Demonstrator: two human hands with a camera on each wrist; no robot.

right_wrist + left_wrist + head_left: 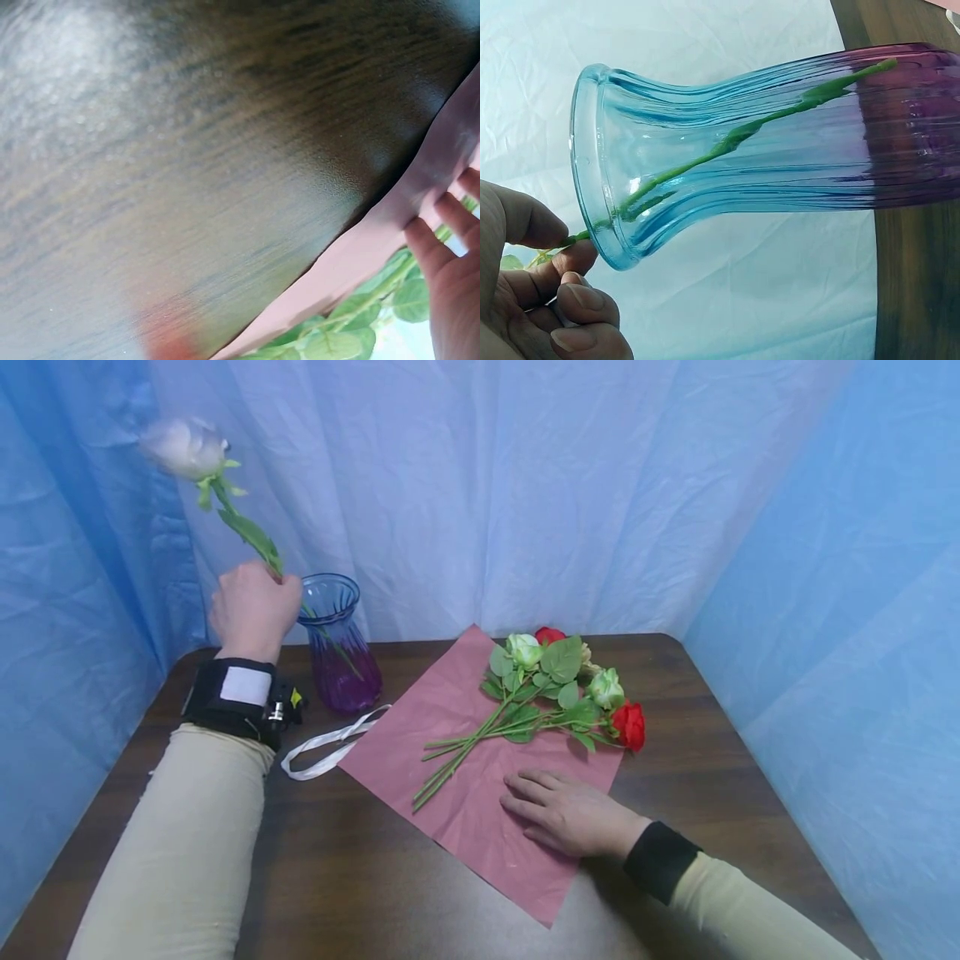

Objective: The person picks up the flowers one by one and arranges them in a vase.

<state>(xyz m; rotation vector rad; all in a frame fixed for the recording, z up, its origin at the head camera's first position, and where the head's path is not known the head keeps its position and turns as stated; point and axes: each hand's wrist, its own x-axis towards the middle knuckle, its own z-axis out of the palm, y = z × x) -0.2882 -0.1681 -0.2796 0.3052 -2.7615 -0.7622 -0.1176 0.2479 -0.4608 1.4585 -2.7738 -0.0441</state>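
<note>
At the vase's mouth my left hand [253,608] pinches the green stem of a white rose [187,450] between thumb and forefinger. The bloom leans up and to the left, slightly blurred. Inside the blue-and-purple glass vase [341,643] the stem [739,139] slants down, its tip near the purple part in the left wrist view. My right hand [566,814] rests flat on a pink sheet of wrapping paper [465,827], fingers spread. Beyond it, red and pale green-white roses [606,689] lie on the sheet, their stems crossed and pointing toward the lower left.
A white ribbon [322,764] lies looped beside the vase, partly near the sheet's left corner. Blue-white curtains [525,502] enclose the back and both sides of the dark wooden table [337,868].
</note>
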